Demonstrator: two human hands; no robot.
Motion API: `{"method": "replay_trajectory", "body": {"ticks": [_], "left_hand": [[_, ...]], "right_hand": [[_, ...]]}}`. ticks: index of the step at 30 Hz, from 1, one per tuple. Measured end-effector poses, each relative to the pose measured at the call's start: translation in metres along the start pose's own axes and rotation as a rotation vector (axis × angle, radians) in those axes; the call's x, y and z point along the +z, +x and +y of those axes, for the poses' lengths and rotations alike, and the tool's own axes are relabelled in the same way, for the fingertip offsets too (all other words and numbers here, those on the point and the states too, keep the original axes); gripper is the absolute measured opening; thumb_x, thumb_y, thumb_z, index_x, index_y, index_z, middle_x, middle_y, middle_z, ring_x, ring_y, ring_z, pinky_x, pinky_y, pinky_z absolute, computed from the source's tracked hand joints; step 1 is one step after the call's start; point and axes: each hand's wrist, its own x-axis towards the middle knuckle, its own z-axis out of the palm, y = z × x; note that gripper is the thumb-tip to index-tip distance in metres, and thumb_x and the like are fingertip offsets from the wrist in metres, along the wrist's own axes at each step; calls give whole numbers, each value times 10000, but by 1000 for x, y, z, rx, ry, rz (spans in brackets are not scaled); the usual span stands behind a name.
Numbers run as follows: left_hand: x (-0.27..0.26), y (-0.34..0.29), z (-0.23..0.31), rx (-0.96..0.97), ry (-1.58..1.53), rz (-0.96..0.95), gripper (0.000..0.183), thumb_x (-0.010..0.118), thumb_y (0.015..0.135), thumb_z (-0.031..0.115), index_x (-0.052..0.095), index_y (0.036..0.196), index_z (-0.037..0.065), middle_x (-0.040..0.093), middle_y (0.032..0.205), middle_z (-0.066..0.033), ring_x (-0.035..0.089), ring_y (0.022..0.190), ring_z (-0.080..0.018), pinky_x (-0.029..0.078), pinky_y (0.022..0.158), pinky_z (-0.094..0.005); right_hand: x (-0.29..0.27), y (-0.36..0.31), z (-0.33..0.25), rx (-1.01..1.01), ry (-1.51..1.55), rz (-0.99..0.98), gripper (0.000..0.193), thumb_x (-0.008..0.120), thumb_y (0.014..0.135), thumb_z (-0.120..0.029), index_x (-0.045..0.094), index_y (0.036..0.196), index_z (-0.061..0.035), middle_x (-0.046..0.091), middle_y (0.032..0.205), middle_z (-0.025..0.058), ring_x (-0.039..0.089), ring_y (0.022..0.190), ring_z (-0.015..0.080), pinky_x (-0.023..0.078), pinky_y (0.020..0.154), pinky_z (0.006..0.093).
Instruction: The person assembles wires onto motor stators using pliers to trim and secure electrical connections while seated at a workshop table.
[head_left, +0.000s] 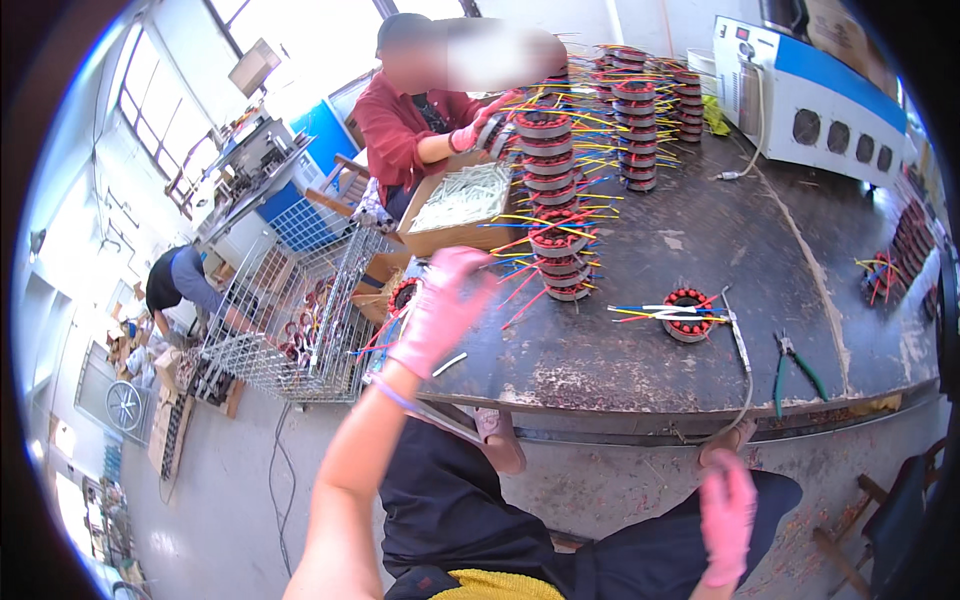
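My left hand (446, 312), in a pink glove, is raised over the table's left front edge. Its fingers are smeared, so whether it holds anything is unclear. Partly behind it lies a motor stator (403, 294) with coloured wires, and a short white sleeve (450, 365) is on the tabletop nearby. My right hand (727, 515), also pink-gloved, hovers above my right thigh with its fingers loosely extended and nothing visible in them. On the table sits another stator (687, 328) with red windings, its wires and white sleeves pointing left. Beside it is a slim corded tool (739, 340).
Green-handled pliers (786, 377) lie at the right front. Tall stacks of stators (549, 185) bristle with wires. A co-worker (405, 125) holds a stator behind a box of white sleeves (415, 240). A wire cage (290, 330) stands left, a blue-white machine (800, 110) back right.
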Motion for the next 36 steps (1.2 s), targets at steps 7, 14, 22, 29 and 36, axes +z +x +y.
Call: {"method": "replay_trajectory", "body": {"ticks": [7,14,22,29,36], "left_hand": [[-72,-48,-185,-741,423,-534,603,642,881,482,612,1268,20,609,1268,-235,573,1209,-369,449,1027,-431],[-57,-52,-177,-901,285,-533,474,660,850,448,707,1049,20,713,1032,-205,682,992,-334,518,855,-439],[-92,-22,-125,-478,-45,-229,427,688,894,267,576,1213,7,669,1066,-209,657,1039,-329,504,906,-414],[-63,-8,1,-165,-53,-657,495,747,840,299,601,1241,49,544,1082,-162,576,1025,-324,472,909,-400],[1,-19,30,10,-69,-730,511,712,857,445,610,1191,72,548,1127,-148,595,1071,-346,485,916,-417]], "right_hand": [[-49,154,64,1,-1004,253,814,644,890,-493,379,1465,19,419,1483,252,384,1385,386,279,1151,478],[-65,177,44,250,-1064,27,978,649,813,-641,349,1498,-10,392,1500,226,363,1380,406,266,1135,540],[-52,178,49,79,-1297,129,570,569,926,-446,550,1286,-4,564,1180,172,554,1124,337,470,900,473],[-43,142,33,186,316,155,497,629,953,-481,642,1158,-28,587,822,27,576,747,116,472,667,300],[17,27,-53,418,1034,-529,408,603,962,-262,528,1259,7,651,1089,129,669,951,270,565,822,436]]}}
